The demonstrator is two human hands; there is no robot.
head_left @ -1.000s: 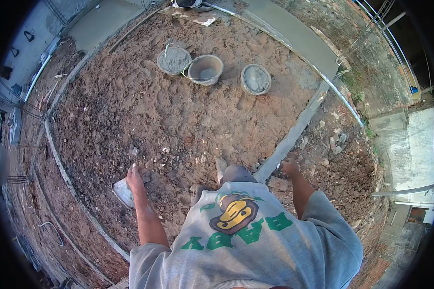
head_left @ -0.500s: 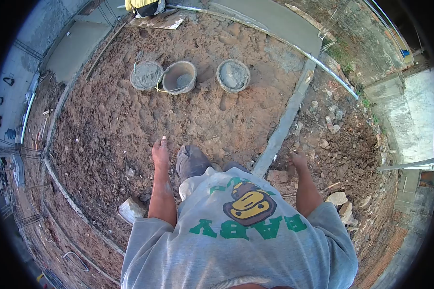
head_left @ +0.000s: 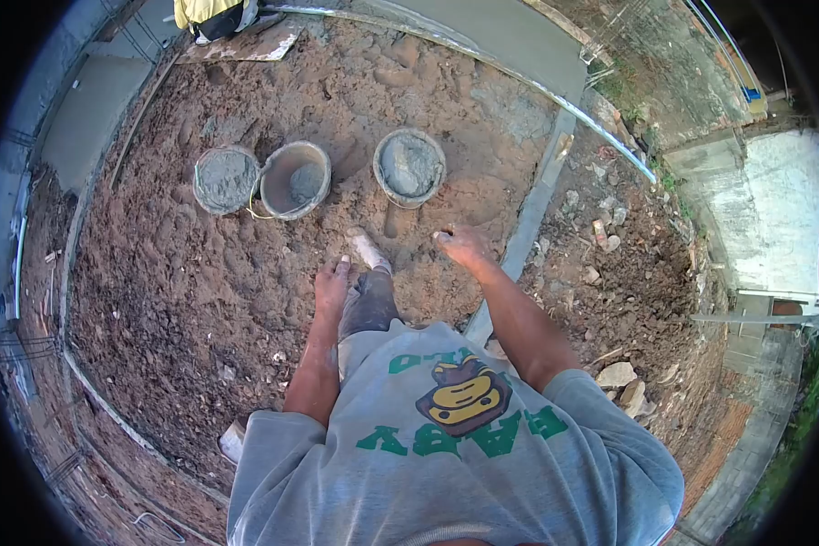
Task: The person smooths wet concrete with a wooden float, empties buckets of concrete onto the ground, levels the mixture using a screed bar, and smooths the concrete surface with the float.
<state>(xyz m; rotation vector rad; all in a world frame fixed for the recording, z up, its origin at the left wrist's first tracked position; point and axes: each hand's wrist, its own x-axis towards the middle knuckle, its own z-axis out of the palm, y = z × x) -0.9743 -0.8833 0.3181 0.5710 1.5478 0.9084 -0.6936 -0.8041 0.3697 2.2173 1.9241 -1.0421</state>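
"So why do the buckets (head_left: 403, 202) stand upright?"

"Presumably to keep the grey mortar (head_left: 409, 166) in. The left and right ones are well filled, the middle one holds little; the right one sits just ahead of the right hand (head_left: 462, 244)."

"And the hands?"

"Held apart, perhaps for balance. The left hand (head_left: 332, 286) looks bare, fingers loosely bent; the right's fingers curl, pinching something or not, one cannot tell."

"Underfoot?"

"Lumpy, trodden soil (head_left: 155, 273) outdoors, a concrete strip (head_left: 523, 232) crossing it, a whitish wall (head_left: 787, 218) beyond."
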